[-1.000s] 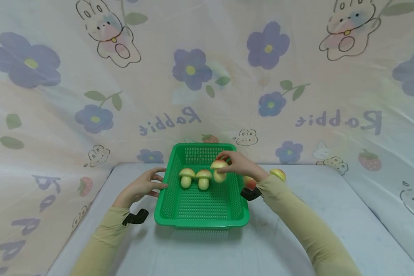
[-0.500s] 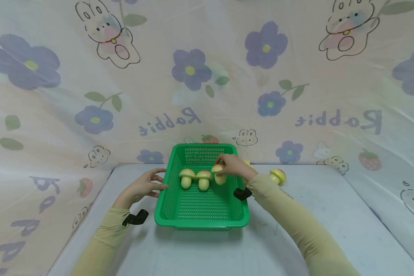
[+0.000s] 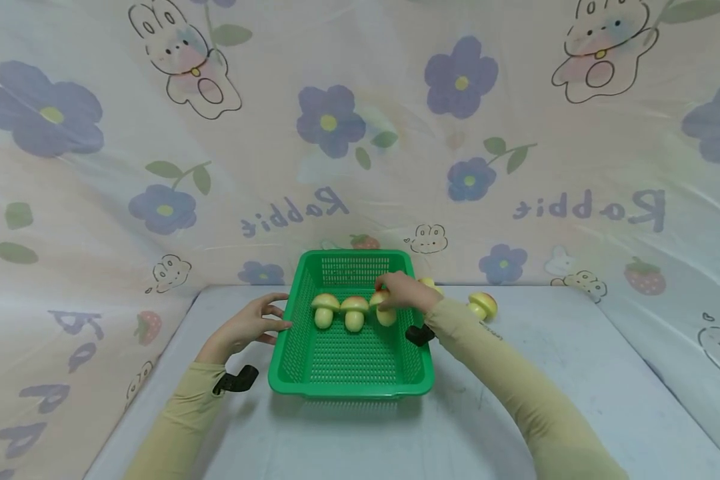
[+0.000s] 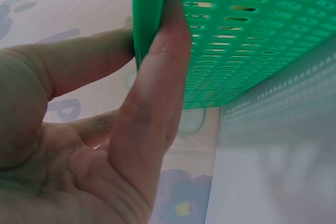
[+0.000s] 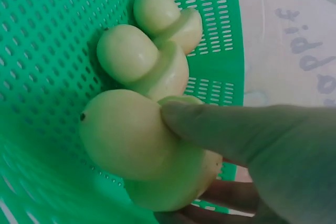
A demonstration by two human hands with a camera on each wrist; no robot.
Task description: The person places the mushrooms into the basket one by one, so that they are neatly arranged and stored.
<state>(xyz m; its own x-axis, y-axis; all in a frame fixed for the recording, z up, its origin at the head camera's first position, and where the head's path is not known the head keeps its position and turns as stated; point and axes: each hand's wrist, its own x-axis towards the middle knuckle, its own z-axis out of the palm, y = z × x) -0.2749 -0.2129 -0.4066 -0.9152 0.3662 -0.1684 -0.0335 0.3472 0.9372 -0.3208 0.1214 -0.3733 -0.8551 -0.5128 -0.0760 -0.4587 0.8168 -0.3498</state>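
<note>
A green plastic basket (image 3: 351, 390) stands on the table with toy mushrooms inside. My left hand (image 3: 249, 325) grips the basket's left rim; in the left wrist view its fingers (image 4: 152, 103) lie along both sides of the edge. Inside the basket, my right hand (image 3: 405, 292) pinches a pale yellow mushroom (image 3: 387, 316) with a reddish cap. The right wrist view shows the thumb on this mushroom (image 5: 128, 135), its stem towards the camera, close to the basket floor. Two more mushrooms, the middle one (image 3: 355, 314) and the left one (image 3: 324, 311), lie beside it in a row.
Right of the basket, a mushroom (image 3: 483, 305) lies on the white table (image 3: 564, 373). Another mushroom (image 3: 429, 283) is partly hidden behind the right wrist. A printed cloth (image 3: 384, 180) hangs behind the table. Black wrist mounts sit under both forearms.
My right hand has lowered the mushroom and brought it slightly nearer to me, beside the other two. The mushroom at the far right has come into fuller view. The left hand stays put.
</note>
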